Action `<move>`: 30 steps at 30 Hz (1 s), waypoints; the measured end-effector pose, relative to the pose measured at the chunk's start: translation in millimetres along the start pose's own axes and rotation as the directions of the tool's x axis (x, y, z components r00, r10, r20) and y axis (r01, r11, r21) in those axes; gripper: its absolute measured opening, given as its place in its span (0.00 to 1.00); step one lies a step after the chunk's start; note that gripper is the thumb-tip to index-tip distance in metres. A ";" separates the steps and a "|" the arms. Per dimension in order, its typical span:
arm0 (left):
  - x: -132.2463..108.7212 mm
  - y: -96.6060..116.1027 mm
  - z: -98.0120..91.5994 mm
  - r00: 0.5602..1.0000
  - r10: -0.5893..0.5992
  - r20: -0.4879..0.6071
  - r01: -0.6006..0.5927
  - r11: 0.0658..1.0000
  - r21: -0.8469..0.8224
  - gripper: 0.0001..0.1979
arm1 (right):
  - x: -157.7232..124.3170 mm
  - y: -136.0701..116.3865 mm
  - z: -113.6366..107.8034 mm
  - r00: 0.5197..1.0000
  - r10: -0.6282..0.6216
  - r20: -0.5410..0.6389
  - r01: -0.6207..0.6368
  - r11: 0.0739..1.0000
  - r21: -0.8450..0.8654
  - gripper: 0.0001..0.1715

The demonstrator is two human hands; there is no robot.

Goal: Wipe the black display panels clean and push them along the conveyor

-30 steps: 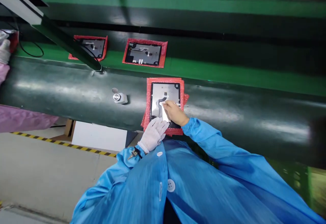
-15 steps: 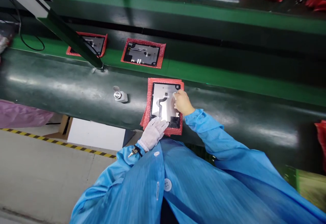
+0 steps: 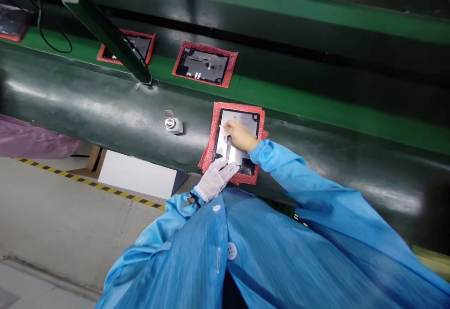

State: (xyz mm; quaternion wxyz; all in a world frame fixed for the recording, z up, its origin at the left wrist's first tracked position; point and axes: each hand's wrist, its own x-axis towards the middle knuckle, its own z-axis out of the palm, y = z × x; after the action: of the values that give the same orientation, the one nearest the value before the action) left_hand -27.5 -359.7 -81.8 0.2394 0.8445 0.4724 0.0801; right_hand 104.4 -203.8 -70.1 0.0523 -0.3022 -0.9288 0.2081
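Observation:
A flat panel [image 3: 244, 117] with a silvery back and black edges lies on a stack of red bubble-wrap sheets [image 3: 209, 152] in front of me. My left hand [image 3: 215, 177], in a white glove, rests with stretched fingers on the panel's near left corner. Ungloved, my right hand [image 3: 239, 134] is closed over the panel's upper left part. A small white wipe [image 3: 225, 132] shows at its fingertips, pressed to the silvery surface. To the left stands a small white bottle [image 3: 174, 125] with a round metal top and its lid flipped up.
Two similar panels [image 3: 203, 65] [image 3: 139, 46] on red bubble wrap lie on the green strip beyond the bench. A slanted dark green post [image 3: 116, 37] rises at the left. Cables [image 3: 39, 23] hang beside it. A white box [image 3: 135, 177] stands below the bench edge.
My right hand has moved left across the panel, from its right edge to its upper left part. My left hand stays at the near corner, its fingers slightly more spread. The view has shifted.

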 end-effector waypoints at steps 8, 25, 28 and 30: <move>1.5 0.9 2.8 0.999 -0.054 -0.009 0.052 0.987 -0.149 0.22 | -23.5 6.0 3.2 0.965 -0.254 0.063 0.252 0.967 0.047 0.20; 21.5 25.1 -28.3 0.999 -0.021 0.026 0.019 0.997 0.073 0.20 | -67.6 15.7 2.4 0.992 -0.123 -0.002 0.123 0.992 0.040 0.20; 49.4 41.3 -23.7 0.986 -0.146 0.076 0.139 0.986 0.092 0.20 | -59.7 20.6 1.9 0.996 0.025 -0.084 -0.025 1.000 0.007 0.19; 65.6 47.4 -19.0 0.968 -0.241 0.067 0.233 0.966 0.110 0.19 | -58.3 26.1 0.9 0.995 0.029 -0.099 -0.026 0.999 0.039 0.18</move>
State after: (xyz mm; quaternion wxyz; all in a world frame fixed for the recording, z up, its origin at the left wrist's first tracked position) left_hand 37.1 -319.3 -48.5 0.2229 0.7953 0.5637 -0.0071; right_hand 165.6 -219.0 -80.1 0.1012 -0.3240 -0.9167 0.2108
